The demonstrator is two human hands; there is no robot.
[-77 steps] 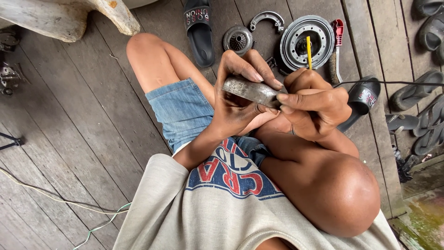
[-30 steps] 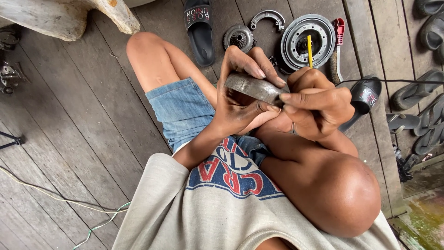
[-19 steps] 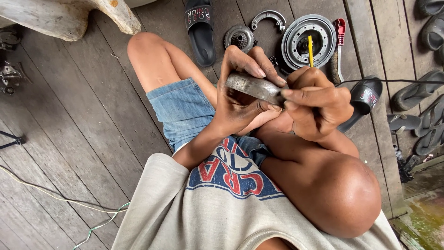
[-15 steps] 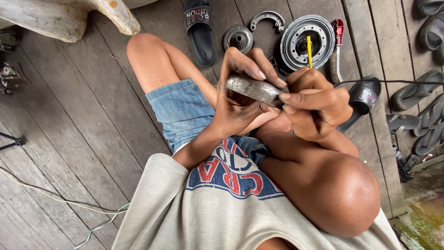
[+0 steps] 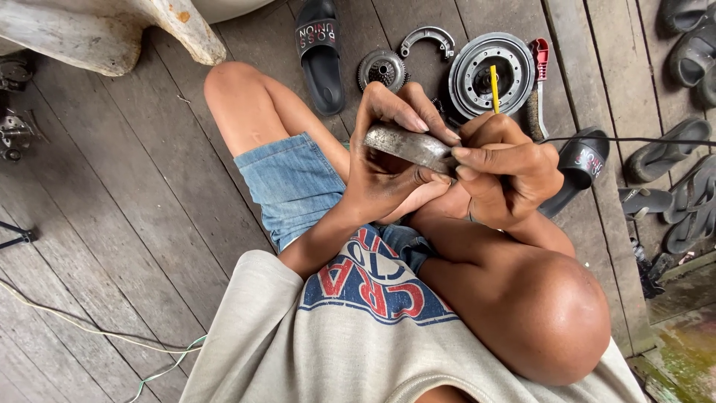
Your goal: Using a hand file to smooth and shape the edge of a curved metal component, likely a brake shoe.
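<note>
Barely shifted, hands (image 5: 447, 168) grip curved, dull metal piece (image 5: 409, 145).

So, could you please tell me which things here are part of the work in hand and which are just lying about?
In hand:
left hand gripping the round metal part
right hand holding the yellow-handled tool

Lying about:
black sandal
sprocket
curved metal shoe
wheel hub
red-handled brush

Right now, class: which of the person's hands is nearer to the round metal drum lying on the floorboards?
Right. The right hand sits just below the round metal drum, its yellow tool overlapping it. The left hand is further left.
</note>
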